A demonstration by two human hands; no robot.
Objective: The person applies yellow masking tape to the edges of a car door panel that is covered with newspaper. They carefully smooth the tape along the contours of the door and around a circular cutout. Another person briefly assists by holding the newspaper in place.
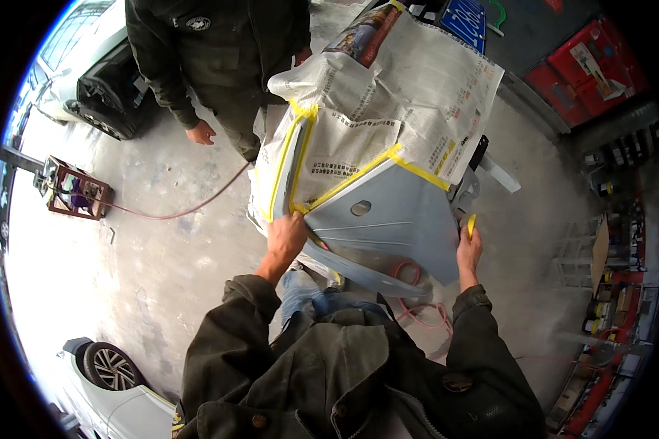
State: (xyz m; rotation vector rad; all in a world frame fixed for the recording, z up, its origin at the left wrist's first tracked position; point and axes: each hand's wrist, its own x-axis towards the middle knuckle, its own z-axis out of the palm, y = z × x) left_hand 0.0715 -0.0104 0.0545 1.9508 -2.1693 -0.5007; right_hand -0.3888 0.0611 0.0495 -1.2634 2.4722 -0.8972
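A grey car body panel (410, 212), seemingly a bumper end with a round hole, stands before me. Newspaper (425, 95) covers its upper part, edged with strips of yellow masking tape (355, 178). At the lower left corner, where the strips meet, my left hand (288, 235) has its fingers closed on the tape's end; the fingertips are partly hidden. My right hand (469, 256) is beside the panel's right edge, closed around a roll of yellow masking tape (471, 224).
A person in dark workwear (223, 66) stands across on the left. A red hose (198, 212) runs over the concrete floor to a wheeled stand (80, 192). Parked cars (117, 373) line the left; a red cabinet (589, 69) and loaded shelves (615, 307) line the right.
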